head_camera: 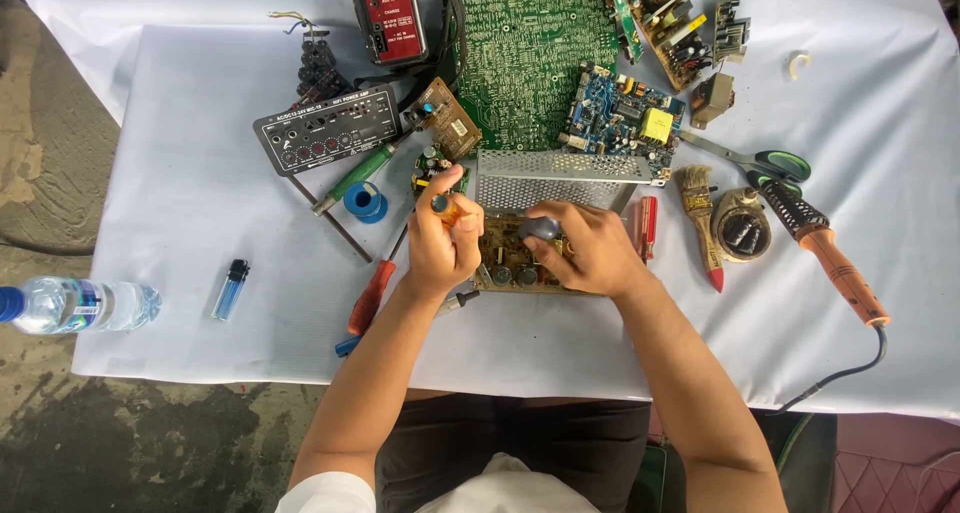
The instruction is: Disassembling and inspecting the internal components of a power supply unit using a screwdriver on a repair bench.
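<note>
left hand [440, 243]: closed around a small amber bottle with a dark cap [446, 209], held upright above the white table cover [180, 203] | right hand [585, 248]: clenched on a dark rounded tool handle [540, 228], pressed over the brown capacitor-studded circuit board [512, 263] | board lain just below a perforated metal cover [555, 178], red-handled screwdriver [372, 295] beside the left wrist

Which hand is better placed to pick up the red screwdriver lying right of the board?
Right. The right hand rests on the brown circuit board, right beside the red screwdriver. The left hand is farther off and pinches a small amber-handled tool.
</note>
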